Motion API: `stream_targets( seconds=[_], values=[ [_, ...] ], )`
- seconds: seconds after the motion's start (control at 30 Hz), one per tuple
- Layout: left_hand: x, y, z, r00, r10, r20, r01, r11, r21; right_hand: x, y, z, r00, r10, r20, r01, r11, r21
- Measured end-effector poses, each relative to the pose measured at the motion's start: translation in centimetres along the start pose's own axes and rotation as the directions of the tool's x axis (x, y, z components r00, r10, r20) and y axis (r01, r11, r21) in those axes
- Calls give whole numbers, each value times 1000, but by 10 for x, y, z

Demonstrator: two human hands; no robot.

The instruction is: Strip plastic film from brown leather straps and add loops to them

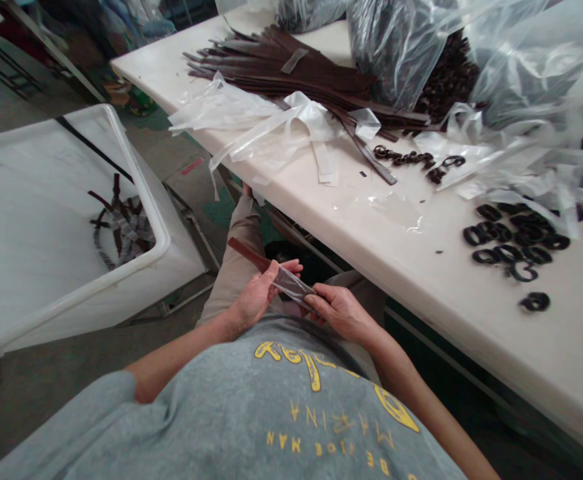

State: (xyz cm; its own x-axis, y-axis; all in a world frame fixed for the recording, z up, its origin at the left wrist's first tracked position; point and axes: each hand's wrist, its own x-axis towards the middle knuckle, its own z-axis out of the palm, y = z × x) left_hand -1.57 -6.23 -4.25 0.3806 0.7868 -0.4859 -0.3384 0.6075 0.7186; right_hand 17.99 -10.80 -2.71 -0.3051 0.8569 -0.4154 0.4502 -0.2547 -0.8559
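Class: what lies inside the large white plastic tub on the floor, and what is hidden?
A small tangle of dark brown straps, some in clear plastic wrap, lies by the large white plastic tub's right wall. The near rim hides the tangle's lower edge.

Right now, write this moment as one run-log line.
left hand: holds brown strap | right hand: pinches clear sleeve | table: black rings, strap pile | white bin: dark straps
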Motion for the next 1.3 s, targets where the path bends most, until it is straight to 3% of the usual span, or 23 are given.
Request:
stream_targets(
  seconds=[0.1, 0.23, 0.5, 0.6, 0.73, 0.9, 1.13, 1.3],
  values=[
    [0, 6, -9, 993, 9, 115, -3, 999, -47, -8, 5, -6, 998, 59, 18, -61, 992, 107],
    [-6, 21, -24, 978, 34, 205, -38, 999, 15, -16, 14, -16, 995, 91, 49, -99, 969, 228],
    [-11, 40, -27, 947, 235, 221, -286, 929, 235, -25, 17, -24, 971, 131, 203, -199, 909, 367],
    [-7, 40, -24, 945, 274, 177, -317, 899, 303, -26, 11, -25, 991, 60, 120, -94, 948, 303],
    [-3, 33, -19, 961, 272, -41, -245, 914, 323, -23, 2, -21, 992, -124, 17, 122, 989, 80],
    [0, 21, -15, 954, 265, -143, -215, 931, 295, -14, 5, -5, 998, -67, 16, 68, 994, -90],
    [-2, 13, -14, 994, -40, -99, 57, 983, 172, -11, 12, -7, 997, 49, 57, -53, 996, 67],
    [-4, 10, -9, 998, -9, -66, 24, 973, 229, -12, 15, -7, 995, 78, 59, -83, 992, 98]
  ],
)
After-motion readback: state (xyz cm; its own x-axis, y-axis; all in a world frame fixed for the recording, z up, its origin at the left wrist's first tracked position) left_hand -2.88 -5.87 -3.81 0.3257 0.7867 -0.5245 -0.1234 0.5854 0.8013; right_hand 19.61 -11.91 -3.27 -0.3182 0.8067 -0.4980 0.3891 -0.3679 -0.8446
